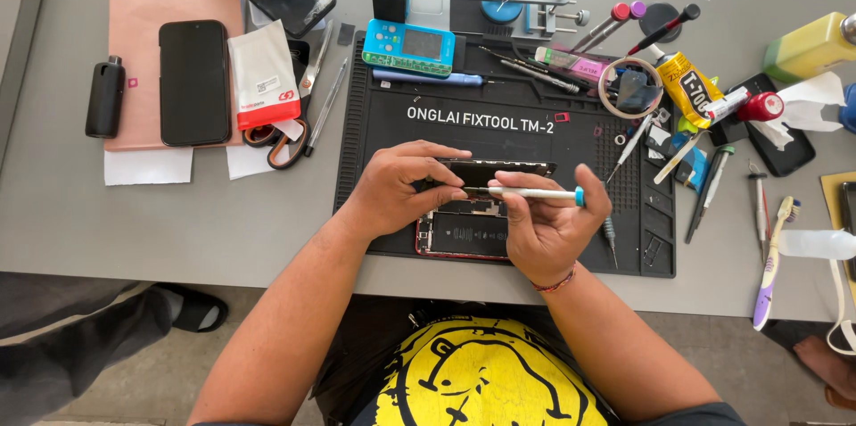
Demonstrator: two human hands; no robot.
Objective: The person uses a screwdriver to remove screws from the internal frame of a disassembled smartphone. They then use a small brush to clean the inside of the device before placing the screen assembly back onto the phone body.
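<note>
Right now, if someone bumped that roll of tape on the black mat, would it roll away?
Probably not far. The roll of tape lies flat on its side on the black mat, so a bump would likely slide it rather than roll it. It looks light, being a thin hollow ring. Tools crowd close around it, like the yellow glue tube, and would probably stop it.

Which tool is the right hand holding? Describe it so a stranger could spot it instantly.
Start at the black repair mat mid-table, where an opened phone lies. Above it, the right hand holds a slim white screwdriver sideways; its blue end cap sets it apart.
</note>
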